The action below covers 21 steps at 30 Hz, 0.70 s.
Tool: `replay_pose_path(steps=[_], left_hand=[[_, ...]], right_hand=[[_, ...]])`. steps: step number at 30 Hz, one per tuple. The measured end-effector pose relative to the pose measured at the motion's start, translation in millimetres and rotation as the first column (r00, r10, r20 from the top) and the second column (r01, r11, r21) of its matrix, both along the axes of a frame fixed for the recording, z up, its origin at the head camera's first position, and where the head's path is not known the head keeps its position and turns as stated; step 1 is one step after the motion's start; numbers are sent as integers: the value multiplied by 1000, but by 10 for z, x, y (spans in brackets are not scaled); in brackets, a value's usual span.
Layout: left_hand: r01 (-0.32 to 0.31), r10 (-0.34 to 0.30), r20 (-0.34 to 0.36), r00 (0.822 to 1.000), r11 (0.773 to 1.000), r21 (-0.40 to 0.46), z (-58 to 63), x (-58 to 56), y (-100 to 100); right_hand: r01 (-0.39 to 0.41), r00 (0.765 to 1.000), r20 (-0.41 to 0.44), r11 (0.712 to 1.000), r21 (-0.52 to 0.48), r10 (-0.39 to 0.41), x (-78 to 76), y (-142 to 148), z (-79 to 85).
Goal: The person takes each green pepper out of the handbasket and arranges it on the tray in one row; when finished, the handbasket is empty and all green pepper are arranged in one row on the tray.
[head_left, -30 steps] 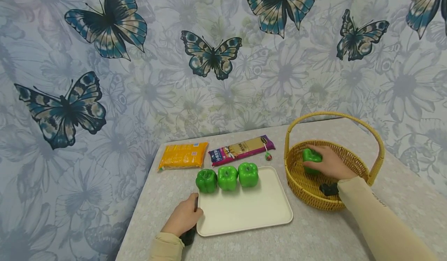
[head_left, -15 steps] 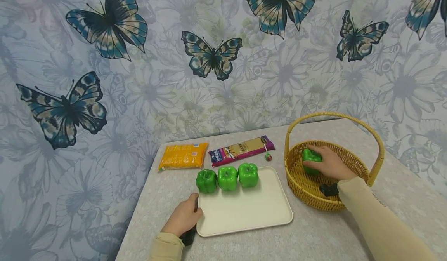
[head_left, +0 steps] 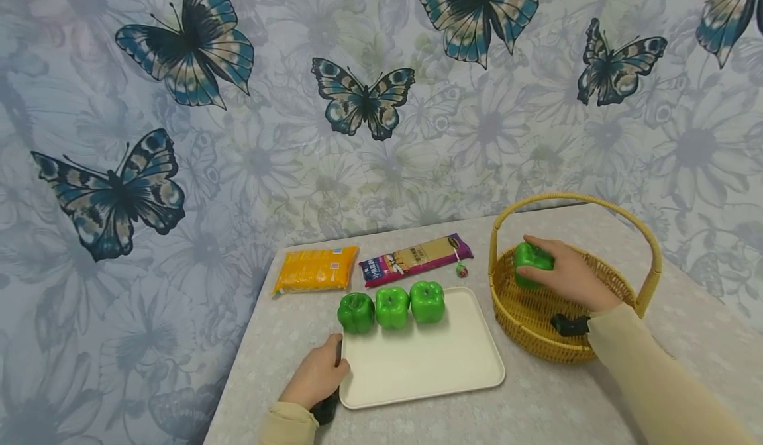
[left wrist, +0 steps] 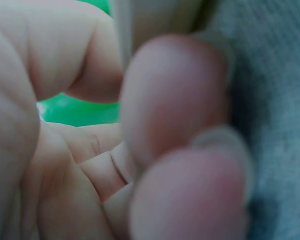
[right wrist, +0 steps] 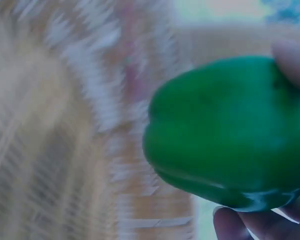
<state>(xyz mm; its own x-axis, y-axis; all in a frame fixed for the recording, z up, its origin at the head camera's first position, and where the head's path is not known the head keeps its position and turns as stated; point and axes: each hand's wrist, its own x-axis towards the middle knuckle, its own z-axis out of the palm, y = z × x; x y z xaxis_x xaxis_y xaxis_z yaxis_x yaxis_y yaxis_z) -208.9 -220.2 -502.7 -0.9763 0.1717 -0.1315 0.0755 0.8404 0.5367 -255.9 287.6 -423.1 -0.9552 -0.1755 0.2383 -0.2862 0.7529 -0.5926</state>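
Observation:
My right hand (head_left: 573, 278) grips a green bell pepper (head_left: 530, 263) between thumb and fingers, inside the opening of a yellow wicker basket (head_left: 539, 347). In the right wrist view this glossy pepper (right wrist: 225, 132) has the blurred wicker wall beside it. On the left, my left hand (head_left: 316, 373) holds the left edge of a cream rectangular tray (head_left: 423, 369), thumb at the rim. The left wrist view shows curled fingertips (left wrist: 175, 95) against the pale tray edge. Three more green bell peppers (head_left: 392, 308) stand in a row along the tray's back end.
Behind the tray lie an orange packet (head_left: 316, 269) and a purple and gold packet (head_left: 414, 259). A small round green and red item (head_left: 461, 270) sits by the purple one. The basket's tall handle (head_left: 575, 197) arches over its opening. A butterfly-patterned wall (head_left: 381, 187) closes off the back.
My right hand has lifted the bell pepper slightly within the basket. The left hand keeps its hold on the tray. The head view has shifted a little.

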Motion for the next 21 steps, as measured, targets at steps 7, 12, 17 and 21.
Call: replay_pose_path(steps=[7, 12, 17, 21], left_hand=[[-10, 10, -3, 1000, 1000, -11, -4, -2, 24], [-17, 17, 4, 1000, 1000, -9, -14, 7, 22], [-17, 17, 15, 1000, 1000, -2, -23, 5, 32], [-16, 16, 1, 1000, 1000, -20, -28, -4, 19]], right_hand=[[-129, 988, -96, 988, -79, 122, 195, -444, 219], [-186, 978, -108, 981, -54, 179, 153, -792, 167], [-196, 974, -105, 979, 61, 202, 82, -971, 25], [-166, 972, -136, 970, 178, 191, 56, -1065, -57]])
